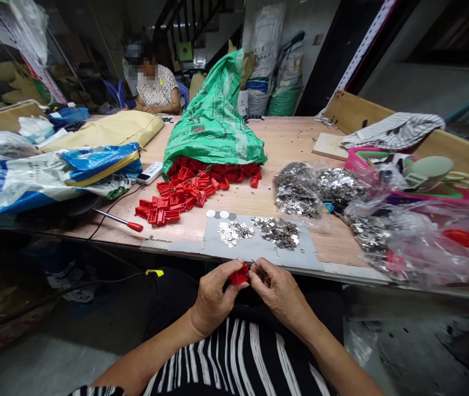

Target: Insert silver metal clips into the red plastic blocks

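My left hand (213, 297) is closed on a small red plastic part (239, 274), held just below the table's near edge over my lap. My right hand (277, 289) pinches against the same part from the right; a tiny metal piece may be in its fingertips, too small to be sure. On the table in front lie two small heaps of silver metal pieces (234, 232) (277, 231) on a grey sheet (259, 247). Further back, many red plastic parts (185, 192) spill from a green sack (213, 118).
Clear bags of metal pieces (312, 190) lie at the right beside a pink basket (362, 159). A red-handled screwdriver (121, 220) and a white remote (149, 172) lie left. Blue-white sacks (53, 173) cover the left side. Another person (155, 85) sits at the far end.
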A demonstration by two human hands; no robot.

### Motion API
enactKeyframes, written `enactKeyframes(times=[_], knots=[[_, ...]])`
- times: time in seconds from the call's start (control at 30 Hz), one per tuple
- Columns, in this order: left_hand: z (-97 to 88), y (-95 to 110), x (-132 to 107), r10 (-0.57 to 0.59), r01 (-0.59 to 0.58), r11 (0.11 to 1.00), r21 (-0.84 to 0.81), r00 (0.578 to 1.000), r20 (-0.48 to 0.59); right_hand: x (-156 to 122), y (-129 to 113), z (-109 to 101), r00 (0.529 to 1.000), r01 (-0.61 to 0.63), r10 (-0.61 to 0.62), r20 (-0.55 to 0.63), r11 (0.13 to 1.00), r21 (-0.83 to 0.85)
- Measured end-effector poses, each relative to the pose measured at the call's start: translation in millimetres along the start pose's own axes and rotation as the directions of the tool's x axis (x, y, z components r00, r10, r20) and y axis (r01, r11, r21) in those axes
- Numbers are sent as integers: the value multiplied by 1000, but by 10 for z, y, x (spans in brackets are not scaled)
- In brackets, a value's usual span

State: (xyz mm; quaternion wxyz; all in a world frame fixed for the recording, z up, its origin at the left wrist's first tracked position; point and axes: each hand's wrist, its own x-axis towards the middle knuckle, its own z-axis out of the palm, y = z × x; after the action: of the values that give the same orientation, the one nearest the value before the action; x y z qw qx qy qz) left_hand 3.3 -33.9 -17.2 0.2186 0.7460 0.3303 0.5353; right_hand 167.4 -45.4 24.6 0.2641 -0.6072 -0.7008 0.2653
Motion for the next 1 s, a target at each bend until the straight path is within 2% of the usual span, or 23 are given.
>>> enactKeyframes(times=[0.1, 0.17, 0.33, 0.4, 0.5, 0.57, 0.63, 0.7, 0.77, 0.9, 1.0], knots=[[-1, 5, 0, 40, -40, 999, 2, 999, 17, 5, 2, -7, 1000, -3, 3, 2, 1000, 15], [-3, 9, 0, 23, -23, 1000, -7, 1000, 16, 10, -4, -10, 1000, -1, 1, 5, 1000, 27], [-15, 14, 31, -180, 181, 973, -141, 983, 19, 9, -1, -30, 1000, -23, 22, 6, 991, 134], [-15, 9, 52, -332, 329, 911, -249, 943, 35, 5, 29, -47, 999, -50, 52, -4, 978, 202], [0, 6, 73, -555, 562, 702, -438, 817, 158, 4, 82, -73, 997, -64, 70, -13, 962, 266], [19, 17, 80, -618, 658, 519, -546, 730, 292, 4, 99, -85, 998, -58, 59, 5, 959, 277], [39, 39, 89, -632, 701, 366, -612, 670, 390, 2, 96, -87, 999, -51, 48, 20, 960, 275], [54, 61, 102, -636, 714, 290, -638, 642, 429, -1, 82, -82, 999, -44, 40, 20, 966, 256], [62, 78, 117, -642, 711, 262, -652, 633, 432, -6, 68, -76, 999, -32, 30, 11, 973, 229], [65, 89, 133, -655, 717, 232, -657, 615, 439, -11, 48, -66, 1000, -4, 6, -12, 985, 171], [69, 84, 124, -651, 719, 259, -645, 623, 433, -9, 28, -60, 1000, 10, -6, -29, 991, 133]])
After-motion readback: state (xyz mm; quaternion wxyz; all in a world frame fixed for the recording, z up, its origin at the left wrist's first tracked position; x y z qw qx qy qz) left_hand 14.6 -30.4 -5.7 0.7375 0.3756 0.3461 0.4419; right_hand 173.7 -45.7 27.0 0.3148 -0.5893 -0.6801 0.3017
